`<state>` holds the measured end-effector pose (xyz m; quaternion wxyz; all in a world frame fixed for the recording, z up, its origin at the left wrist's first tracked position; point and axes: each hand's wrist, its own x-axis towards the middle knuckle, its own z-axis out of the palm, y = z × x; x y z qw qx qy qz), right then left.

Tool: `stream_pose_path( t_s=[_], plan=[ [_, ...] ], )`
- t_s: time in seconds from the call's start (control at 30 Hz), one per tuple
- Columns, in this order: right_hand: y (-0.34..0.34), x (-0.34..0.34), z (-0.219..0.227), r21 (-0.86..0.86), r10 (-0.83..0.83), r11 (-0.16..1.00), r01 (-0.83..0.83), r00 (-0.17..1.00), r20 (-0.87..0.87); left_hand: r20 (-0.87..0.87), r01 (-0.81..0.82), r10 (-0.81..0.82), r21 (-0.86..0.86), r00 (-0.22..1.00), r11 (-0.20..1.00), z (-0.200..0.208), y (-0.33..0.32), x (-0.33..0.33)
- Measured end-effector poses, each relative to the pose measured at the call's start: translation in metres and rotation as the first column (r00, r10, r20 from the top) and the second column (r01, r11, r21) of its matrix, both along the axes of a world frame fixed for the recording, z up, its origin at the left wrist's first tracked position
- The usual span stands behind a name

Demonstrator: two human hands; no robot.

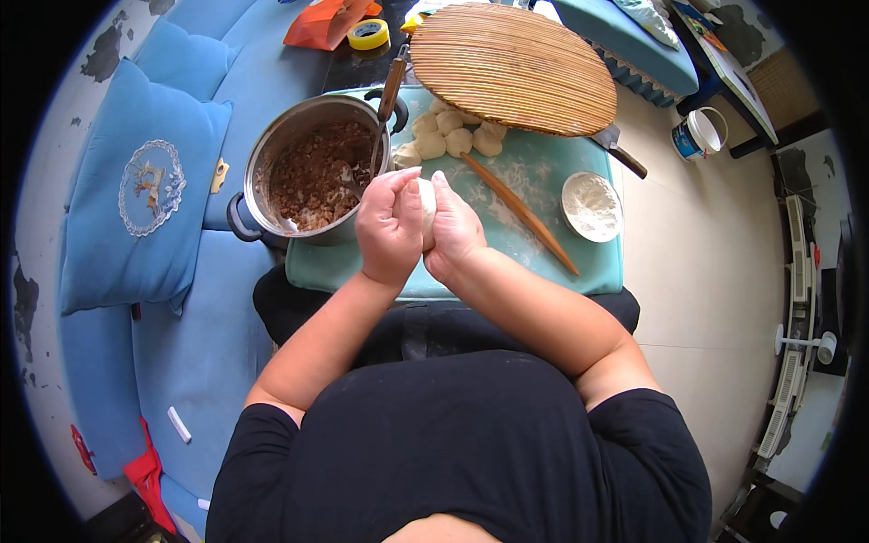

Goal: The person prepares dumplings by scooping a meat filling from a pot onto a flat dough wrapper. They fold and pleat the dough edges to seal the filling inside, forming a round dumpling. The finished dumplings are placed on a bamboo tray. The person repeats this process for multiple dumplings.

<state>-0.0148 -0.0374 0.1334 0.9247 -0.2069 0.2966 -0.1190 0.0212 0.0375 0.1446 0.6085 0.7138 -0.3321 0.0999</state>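
In the head view, a pale, smooth, rounded lump of dough (427, 215) is held between the two hands, over the teal-covered surface (328, 267) – only a white strip of it shows. The left hand (387, 228) and right hand (459, 233) cup it from either side, fingers curved and closed around it. To their left stands a steel pot (317, 110) of brown filling; to their right lies a tapered wooden rolling pin (520, 214) – apart from both hands.
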Motion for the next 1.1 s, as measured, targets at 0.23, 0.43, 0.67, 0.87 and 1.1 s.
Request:
stream_pose_path(
  t_s=[0.23, 0.43, 0.67, 0.87, 1.1],
  plan=[
    [-0.004, -0.003, 0.012, -0.107, -0.015, 0.994, 0.021, 0.998, 0.060, -0.524, -0.050, -0.357, -0.612, 0.773, 0.790, 0.006, -0.006, 0.006],
    [0.001, 0.004, -0.001, -0.885, -0.097, 0.418, 0.202, 0.979, 0.178, -0.709, -0.194, -0.656, -0.704, 0.260, 0.683, -0.006, -0.002, 0.007],
    [0.000, -0.005, 0.005, -0.990, 0.105, -0.022, 0.138, 0.985, 0.135, -0.736, -0.271, -0.659, -0.673, 0.157, 0.688, -0.033, -0.003, 0.011],
    [-0.008, -0.006, -0.002, -0.584, -0.134, 0.786, 0.202, 0.978, 0.158, -0.781, -0.355, -0.583, -0.623, 0.226, 0.697, -0.005, -0.006, 0.009],
    [-0.024, -0.012, 0.003, -0.352, -0.018, 0.935, 0.052, 0.995, 0.099, -0.827, -0.250, -0.478, -0.550, 0.297, 0.797, -0.009, -0.008, -0.006]
  ],
)
